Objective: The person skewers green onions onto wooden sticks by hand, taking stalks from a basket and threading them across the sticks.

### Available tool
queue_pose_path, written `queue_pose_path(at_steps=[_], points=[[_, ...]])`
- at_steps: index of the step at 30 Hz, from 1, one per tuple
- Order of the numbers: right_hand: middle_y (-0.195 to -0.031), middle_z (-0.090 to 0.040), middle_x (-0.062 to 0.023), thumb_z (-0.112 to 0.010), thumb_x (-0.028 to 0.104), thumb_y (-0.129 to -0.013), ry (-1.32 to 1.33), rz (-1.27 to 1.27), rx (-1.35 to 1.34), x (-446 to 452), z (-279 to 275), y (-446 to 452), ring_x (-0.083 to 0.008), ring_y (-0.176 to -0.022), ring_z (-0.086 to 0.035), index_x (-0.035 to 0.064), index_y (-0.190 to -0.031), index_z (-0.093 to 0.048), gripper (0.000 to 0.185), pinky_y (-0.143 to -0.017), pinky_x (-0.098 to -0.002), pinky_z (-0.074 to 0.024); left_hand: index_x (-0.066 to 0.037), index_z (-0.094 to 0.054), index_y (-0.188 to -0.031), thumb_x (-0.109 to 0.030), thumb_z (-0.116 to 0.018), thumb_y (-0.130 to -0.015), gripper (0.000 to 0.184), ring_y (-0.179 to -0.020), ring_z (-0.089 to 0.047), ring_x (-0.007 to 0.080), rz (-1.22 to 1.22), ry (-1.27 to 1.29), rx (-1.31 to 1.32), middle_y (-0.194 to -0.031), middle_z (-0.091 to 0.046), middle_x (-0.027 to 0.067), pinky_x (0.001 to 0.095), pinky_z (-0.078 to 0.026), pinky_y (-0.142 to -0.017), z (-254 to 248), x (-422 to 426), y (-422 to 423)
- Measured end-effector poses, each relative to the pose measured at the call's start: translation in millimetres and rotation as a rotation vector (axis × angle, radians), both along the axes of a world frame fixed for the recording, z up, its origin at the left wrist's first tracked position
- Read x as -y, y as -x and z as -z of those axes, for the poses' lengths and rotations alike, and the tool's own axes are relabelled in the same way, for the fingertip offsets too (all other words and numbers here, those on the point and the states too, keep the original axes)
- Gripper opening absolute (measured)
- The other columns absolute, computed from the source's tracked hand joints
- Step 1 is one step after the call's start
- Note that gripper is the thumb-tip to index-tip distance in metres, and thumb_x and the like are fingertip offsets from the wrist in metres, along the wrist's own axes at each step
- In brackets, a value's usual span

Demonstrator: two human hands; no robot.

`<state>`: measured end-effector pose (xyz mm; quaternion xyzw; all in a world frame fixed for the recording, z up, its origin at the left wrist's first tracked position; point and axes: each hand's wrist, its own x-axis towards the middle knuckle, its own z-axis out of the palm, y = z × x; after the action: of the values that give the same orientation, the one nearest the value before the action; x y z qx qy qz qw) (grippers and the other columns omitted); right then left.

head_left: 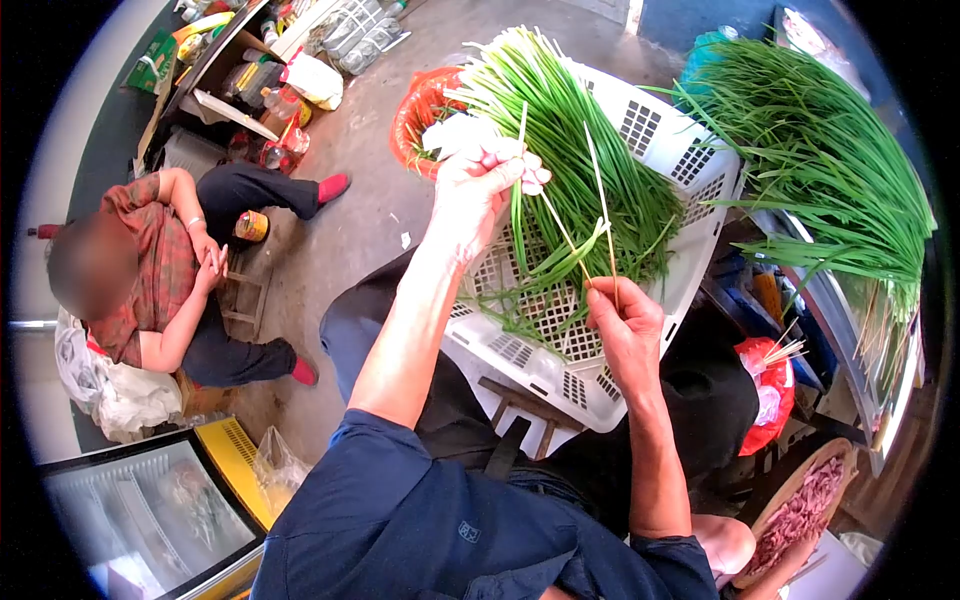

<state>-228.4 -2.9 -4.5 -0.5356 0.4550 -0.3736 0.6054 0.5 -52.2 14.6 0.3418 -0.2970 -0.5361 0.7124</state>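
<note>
My left hand (478,195) is closed in a pinch around a few garlic chives, whose pale ends stick up past the fingers. Some white material beside its knuckles is hard to make out. My right hand (628,325) is closed on thin bamboo skewers (600,195); one points up and the other slants to the left hand. A chive leaf crosses the skewers. Below both hands is a white plastic crate (710,215) on my lap, with a thick bundle of garlic chives (570,120) lying in it.
A red plastic bag-lined bin (412,115) stands behind the crate. More chives (820,160) lie at right, above a red bag (768,390) with sticks. A basket of cut meat (800,515) is lower right. A person (150,270) sits at left, near a glass-topped freezer (150,520).
</note>
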Motion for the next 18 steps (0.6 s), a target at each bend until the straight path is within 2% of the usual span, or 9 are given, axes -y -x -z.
queue_pose_path(at_steps=[10, 13, 16, 18], points=[[-0.07, -0.06, 0.0032, -0.064, 0.009, -0.092, -0.022, -0.008, -0.009, 0.5, -1.6, 3.6, -0.0042, -0.062, -0.053, -0.0002, -0.1, -0.068, 0.013, -0.057, -0.0209, -0.044, 0.005, -0.06, -0.099, 0.008, -0.057, -0.09, 0.01, -0.08, -0.068, 0.0262, -0.021, -0.024, 0.092, -0.09, -0.067, 0.0168, 0.0345, -0.058, -0.073, 5.1, 0.5, 2.8], [-0.07, -0.06, 0.0032, -0.064, 0.009, -0.092, -0.006, 0.022, 0.006, -0.7, 2.4, 4.4, -0.0041, -0.061, -0.052, -0.0004, -0.101, -0.068, 0.013, -0.056, -0.0206, -0.043, 0.002, -0.059, -0.102, 0.005, -0.057, -0.091, 0.012, -0.084, -0.068, 0.0296, 0.003, -0.012, 0.179, -0.093, -0.067, 0.0187, 0.038, -0.058, -0.076, 8.3, 0.4, 3.9], [-0.071, -0.06, 0.0035, -0.064, 0.008, -0.091, -0.008, 0.033, 0.015, -0.1, 4.3, 5.6, -0.0037, -0.062, -0.052, -0.0008, -0.101, -0.068, 0.013, -0.056, -0.0205, -0.0431, 0.002, -0.06, -0.101, 0.002, -0.057, -0.092, 0.01, -0.087, -0.069, 0.0307, 0.034, -0.103, 0.155, -0.093, -0.067, 0.0193, 0.0389, -0.058, -0.078, 4.4, -0.9, 4.0], [-0.071, -0.06, 0.0038, -0.064, 0.007, -0.091, 0.004, 0.029, 0.015, 0.8, 4.5, 5.3, -0.0036, -0.062, -0.052, -0.001, -0.101, -0.068, 0.013, -0.056, -0.0205, -0.0431, 0.001, -0.061, -0.101, -0.003, -0.058, -0.093, 0.009, -0.088, -0.069, 0.0313, 0.099, -0.155, -0.053, -0.094, -0.068, 0.0191, 0.0394, -0.058, -0.08, 3.0, -1.2, 0.1]])
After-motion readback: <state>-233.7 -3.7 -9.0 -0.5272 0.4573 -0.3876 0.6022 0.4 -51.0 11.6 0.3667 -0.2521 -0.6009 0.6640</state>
